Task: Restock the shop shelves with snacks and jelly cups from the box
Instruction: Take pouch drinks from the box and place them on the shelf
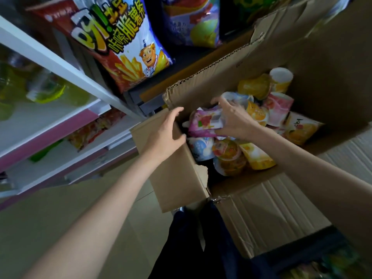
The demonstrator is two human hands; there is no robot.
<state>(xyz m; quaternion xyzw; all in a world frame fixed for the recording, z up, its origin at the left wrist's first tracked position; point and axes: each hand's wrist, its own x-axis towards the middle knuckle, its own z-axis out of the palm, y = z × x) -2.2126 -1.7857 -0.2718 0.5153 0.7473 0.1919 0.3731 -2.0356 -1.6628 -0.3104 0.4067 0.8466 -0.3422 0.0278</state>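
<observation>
right hand [231,119] gripping the pink jelly pack [205,123] inside the box [181,178]; left hand [167,133] released, fingers loose at the box flap

expect the pack to be light, with soft, slippery film that crumples; hold it across its width, not by 1 corner. the jelly cups [229,158] below have thin lids: grip their rigid walls
</observation>
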